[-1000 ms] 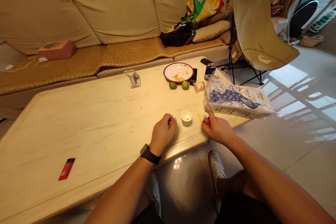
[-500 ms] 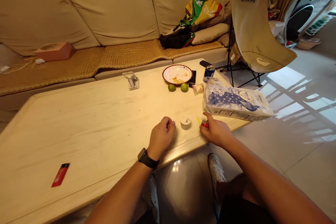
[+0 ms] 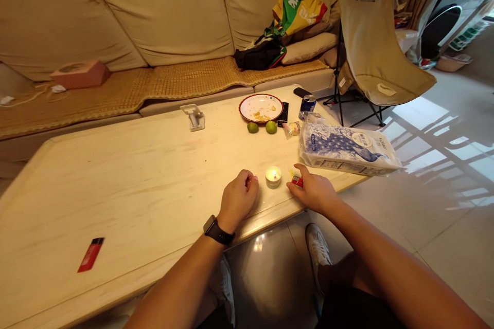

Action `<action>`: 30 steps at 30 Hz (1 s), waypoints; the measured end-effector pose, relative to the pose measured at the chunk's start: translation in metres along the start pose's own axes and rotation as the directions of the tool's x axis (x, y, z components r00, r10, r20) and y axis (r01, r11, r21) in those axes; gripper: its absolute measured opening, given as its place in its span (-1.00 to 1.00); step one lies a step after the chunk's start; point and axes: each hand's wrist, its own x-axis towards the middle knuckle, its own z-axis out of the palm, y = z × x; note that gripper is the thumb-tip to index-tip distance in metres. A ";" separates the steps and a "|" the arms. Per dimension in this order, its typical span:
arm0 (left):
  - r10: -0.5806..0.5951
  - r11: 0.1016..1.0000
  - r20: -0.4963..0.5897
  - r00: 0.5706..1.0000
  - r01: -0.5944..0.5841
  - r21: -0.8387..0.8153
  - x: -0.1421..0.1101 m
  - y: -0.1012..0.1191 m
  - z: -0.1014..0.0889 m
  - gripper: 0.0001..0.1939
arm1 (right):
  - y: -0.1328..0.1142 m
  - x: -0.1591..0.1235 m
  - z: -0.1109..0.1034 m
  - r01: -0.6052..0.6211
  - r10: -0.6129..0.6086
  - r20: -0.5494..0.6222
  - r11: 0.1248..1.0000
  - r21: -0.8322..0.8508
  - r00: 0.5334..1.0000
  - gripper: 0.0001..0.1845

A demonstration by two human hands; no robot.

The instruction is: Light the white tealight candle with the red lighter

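Observation:
A small round tealight candle (image 3: 273,178) stands between my two hands on the pale table (image 3: 146,180), glowing with a lit wick. To its left rests my left hand (image 3: 240,195), closed with fingers curled in; whatever they may hold is hidden. My right hand (image 3: 314,190) is to the candle's right, closed on a small red thing with a greyish face (image 3: 297,181), its index finger stretched out. Whether that is a lighter or a matchbox I cannot tell. Thin yellow pieces (image 3: 291,171) show just beyond it, partly hidden by the fingers.
A wrapped tissue pack (image 3: 347,149) lies right of my right hand. Farther back are a plate (image 3: 261,108) with food scraps, two green limes (image 3: 271,127), a can (image 3: 307,105) and a phone stand (image 3: 193,117). A red lighter (image 3: 91,255) lies at front left.
The candle, unlit before, is now lit. My right hand has moved slightly left, closer to the candle, with the small red thing. My left hand has stayed nearly still.

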 end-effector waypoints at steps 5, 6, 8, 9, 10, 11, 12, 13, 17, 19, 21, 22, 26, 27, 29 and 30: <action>-0.014 1.000 0.004 1.000 0.014 0.011 -0.001 -0.002 0.001 -0.79 | 0.000 0.001 0.002 -0.001 0.001 0.001 1.000 0.007 1.000 -0.29; -0.013 1.000 0.005 1.000 0.013 0.016 -0.001 -0.002 0.001 -0.79 | 0.000 0.001 0.002 -0.001 0.001 0.001 1.000 0.007 1.000 -0.30; -0.011 1.000 0.009 1.000 0.011 0.019 -0.001 -0.002 0.001 -0.79 | 0.000 0.001 0.002 0.001 -0.001 0.000 1.000 -0.001 1.000 -0.30; -0.012 1.000 0.012 1.000 0.011 0.019 -0.001 -0.002 0.001 -0.79 | 0.000 0.001 0.001 0.003 -0.003 0.000 1.000 -0.005 1.000 -0.30; -0.011 1.000 0.013 1.000 0.011 0.019 -0.001 -0.002 0.001 -0.80 | 0.000 0.001 0.001 0.005 -0.005 -0.001 1.000 -0.008 1.000 -0.30; -0.010 1.000 0.014 1.000 0.010 0.021 -0.001 -0.002 0.001 -0.80 | 0.000 0.001 0.000 0.005 -0.005 -0.002 1.000 -0.010 1.000 -0.30; -0.008 1.000 0.014 1.000 0.008 0.024 -0.001 -0.001 0.000 -0.80 | -0.001 0.001 0.000 0.006 -0.006 -0.002 1.000 -0.011 1.000 -0.29; -0.007 1.000 0.014 1.000 0.006 0.027 -0.001 -0.001 0.000 -0.80 | -0.001 0.001 -0.001 0.008 -0.008 -0.003 1.000 -0.012 1.000 -0.29; -0.004 0.999 0.017 1.000 0.003 0.033 -0.001 0.001 0.000 -0.80 | -0.004 0.001 -0.001 0.021 -0.021 -0.011 1.000 -0.001 1.000 -0.28; 0.000 0.999 0.016 1.000 0.000 0.036 -0.001 0.002 0.000 -0.80 | -0.007 0.002 -0.001 0.020 -0.020 -0.009 1.000 0.003 1.000 -0.28; 0.005 0.999 0.015 1.000 -0.006 0.044 -0.002 0.002 0.000 -0.80 | -0.011 0.002 -0.001 0.014 -0.014 0.000 1.000 -0.002 1.000 -0.29; 0.008 0.999 0.015 1.000 -0.008 0.048 -0.002 0.002 0.000 -0.80 | -0.014 0.003 -0.002 0.010 -0.010 0.006 1.000 -0.007 1.000 -0.30; 0.006 0.998 0.018 1.000 -0.007 0.060 -0.001 0.003 0.000 -0.79 | -0.028 0.005 -0.008 0.005 -0.004 0.023 1.000 -0.027 1.000 -0.26; 0.006 0.998 0.021 1.000 -0.007 0.061 -0.001 0.003 0.000 -0.79 | -0.031 0.005 -0.009 0.004 -0.003 0.027 0.999 -0.031 1.000 -0.25; 0.008 0.998 0.020 1.000 -0.009 0.062 -0.001 0.003 0.000 -0.79 | -0.037 0.007 -0.012 0.010 -0.009 0.031 0.999 -0.035 0.999 -0.24; 0.011 0.998 0.016 1.000 -0.012 0.060 -0.001 0.003 -0.001 -0.80 | -0.039 0.008 -0.012 0.013 -0.012 0.033 0.999 -0.036 0.999 -0.23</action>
